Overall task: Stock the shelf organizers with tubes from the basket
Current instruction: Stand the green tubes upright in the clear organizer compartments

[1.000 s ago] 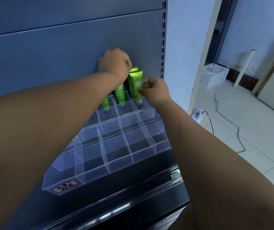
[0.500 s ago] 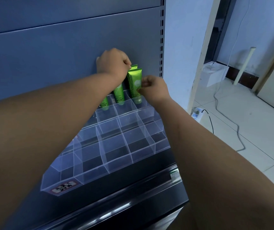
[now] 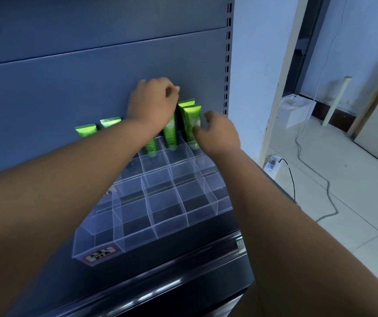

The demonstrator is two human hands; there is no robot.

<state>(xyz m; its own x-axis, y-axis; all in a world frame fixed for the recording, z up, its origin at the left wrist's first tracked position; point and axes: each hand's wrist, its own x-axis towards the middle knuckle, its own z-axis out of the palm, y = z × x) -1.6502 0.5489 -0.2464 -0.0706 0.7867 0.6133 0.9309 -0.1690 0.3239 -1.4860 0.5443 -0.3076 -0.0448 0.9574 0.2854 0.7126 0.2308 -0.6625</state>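
A clear tiered organizer sits on the dark shelf, its front compartments empty. Several green tubes stand upright in its back row: two at the left, one under my left wrist, one in the middle, and two at the right end. My left hand is curled over the top of the middle tube. My right hand is beside the rightmost tube, fingers spread, thumb tip touching its side. The basket is out of view.
A grey back panel rises behind the organizer, with a perforated upright at its right edge. The shelf's front rail runs below. On the tiled floor to the right lie a power strip, cables and a white box.
My right hand's fingers have spread apart from their pinch on the rightmost tube. My left forearm sits lower in view, uncovering two tubes at the left.
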